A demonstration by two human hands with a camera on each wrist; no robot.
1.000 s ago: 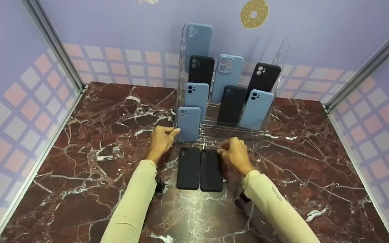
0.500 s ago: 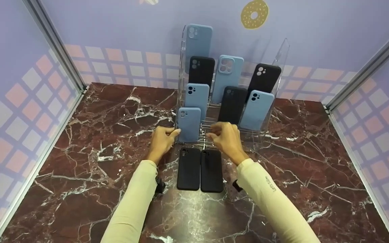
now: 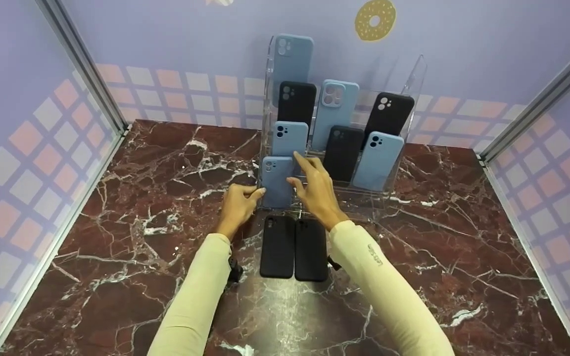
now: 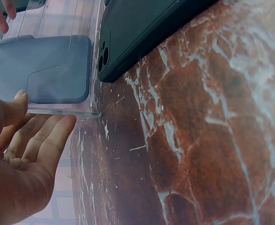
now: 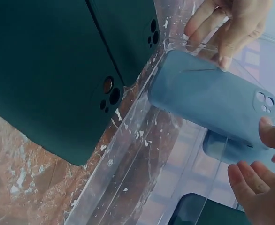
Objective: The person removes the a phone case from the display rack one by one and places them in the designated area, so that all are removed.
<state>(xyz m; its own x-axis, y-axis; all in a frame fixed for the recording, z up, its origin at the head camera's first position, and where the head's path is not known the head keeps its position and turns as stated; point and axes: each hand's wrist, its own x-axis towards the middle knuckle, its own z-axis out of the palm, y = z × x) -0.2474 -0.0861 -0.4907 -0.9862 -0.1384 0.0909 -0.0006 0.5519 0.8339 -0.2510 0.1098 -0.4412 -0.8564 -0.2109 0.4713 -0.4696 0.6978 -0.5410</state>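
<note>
R sleeve point(image 3: 389, 291): sm. dark lettering point(image 3: 375, 254), approx. "Let's Slim", runs lengthwise, a bit blurry w/ some ltrs unclear.

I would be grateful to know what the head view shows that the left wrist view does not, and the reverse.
Only the head view shows the doughnut print on the back wall, the left metal post and both pale sleeves.

Only the left wrist view shows the palm side of the left hand, with fingers reaching behind the edge of the clear stand.

Both show the front blue case, a black case on the marbled tabletop, and at least part of the right hand.
</note>
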